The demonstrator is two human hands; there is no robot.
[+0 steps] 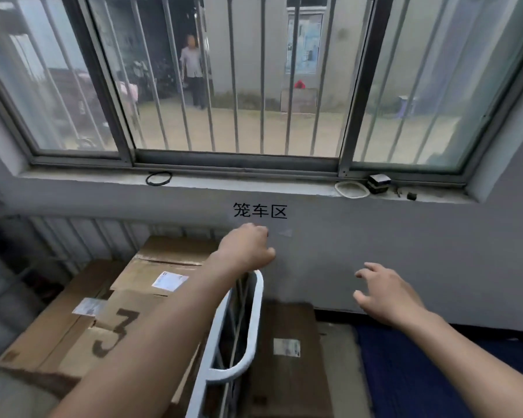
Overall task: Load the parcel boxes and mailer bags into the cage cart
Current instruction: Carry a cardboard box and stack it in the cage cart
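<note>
The white cart rail stands between stacked boxes and one box. Left hand is above it, fingers curled, grip unclear; right hand is spread wide, empty.

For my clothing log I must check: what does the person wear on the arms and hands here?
Nothing shows. The left hand and right hand have no gloves, and I see no rings. Both forearms are bare to the picture's edge: no sleeve, watch or wristband in view.
</note>
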